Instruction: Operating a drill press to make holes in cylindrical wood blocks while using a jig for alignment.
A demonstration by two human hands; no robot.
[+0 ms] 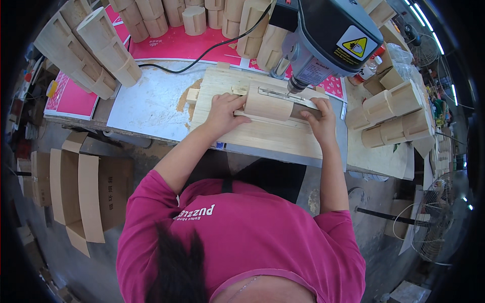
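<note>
A pale wooden cylinder (268, 105) lies on its side on a light wooden board (237, 132), under the drill press (328, 43). My left hand (225, 113) grips the cylinder's left end, its thumb along the near side. At the other end, my right hand (322, 118) closes its thumb and fingers around a darker grey section (301, 109). Along the cylinder's top runs a narrow metal strip (280, 95). Just above the strip, near its right part, is the drill chuck (297, 85); whether the bit touches the work cannot be made out.
Several wooden cylinders (194, 21) stand along the back of the bench, with tall stacks at the left (108, 45) and right (396, 118). A black cable (202, 58) crosses the bench. An open cardboard box (91, 189) is on the floor at left; a fan (437, 217) stands at right.
</note>
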